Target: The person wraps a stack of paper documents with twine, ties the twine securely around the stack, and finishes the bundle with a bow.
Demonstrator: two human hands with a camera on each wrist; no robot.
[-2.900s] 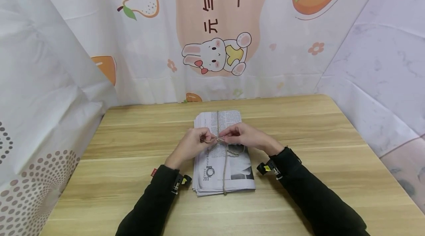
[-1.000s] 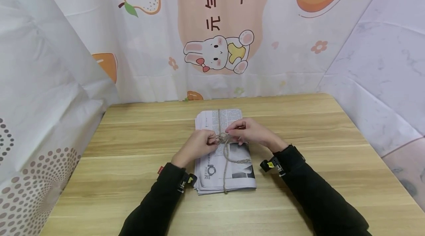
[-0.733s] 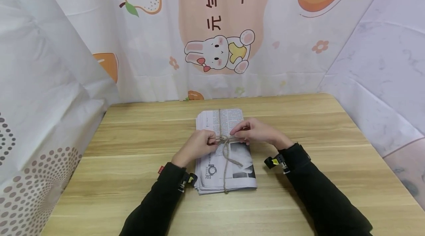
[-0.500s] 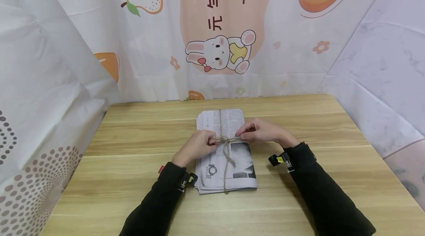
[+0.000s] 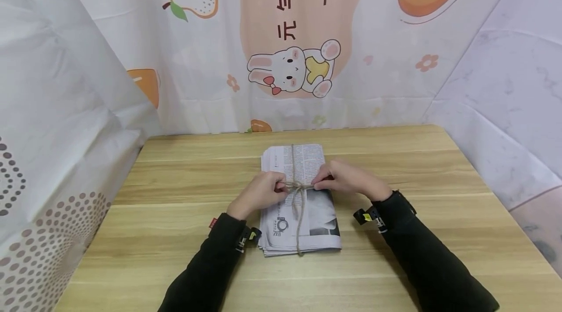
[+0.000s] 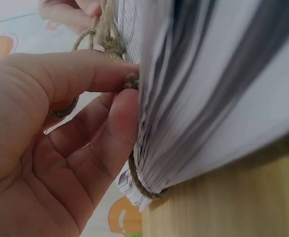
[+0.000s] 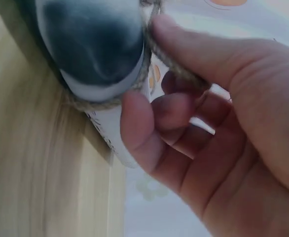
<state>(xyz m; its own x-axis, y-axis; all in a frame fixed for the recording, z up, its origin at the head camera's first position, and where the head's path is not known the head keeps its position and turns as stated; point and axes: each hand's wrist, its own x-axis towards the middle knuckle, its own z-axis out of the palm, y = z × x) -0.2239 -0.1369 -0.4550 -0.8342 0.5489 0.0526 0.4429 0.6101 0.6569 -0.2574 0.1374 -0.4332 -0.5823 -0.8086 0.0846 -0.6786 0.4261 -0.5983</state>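
Note:
A folded stack of newspapers (image 5: 279, 241) lies on the table, with brown twine (image 5: 299, 234) running lengthwise and crosswise around it. The twine meets in a bow-like knot (image 5: 297, 186) on top, and a loose part hangs below it. At the left edge of the stack, my left hand (image 5: 261, 194) pinches twine between thumb and index finger; the left wrist view shows this twine (image 6: 131, 80) close against the paper edges. My right hand (image 5: 347, 177) is over the right edge, holding twine (image 7: 176, 69) under the thumb against curled fingers. Its fingertips partly hide the strand.
The wooden table (image 5: 184, 165) extends around the stack on all sides. A white patterned curtain (image 5: 197, 72) hangs behind its far edge, with pale cloth (image 5: 518, 87) at the right. Black sleeves carry a small wrist camera (image 5: 369, 217) each.
My right hand has moved right, away from the knot, then slightly down. The loose twine end on the right has drawn in towards the knot. My left hand has stayed nearly still lately.

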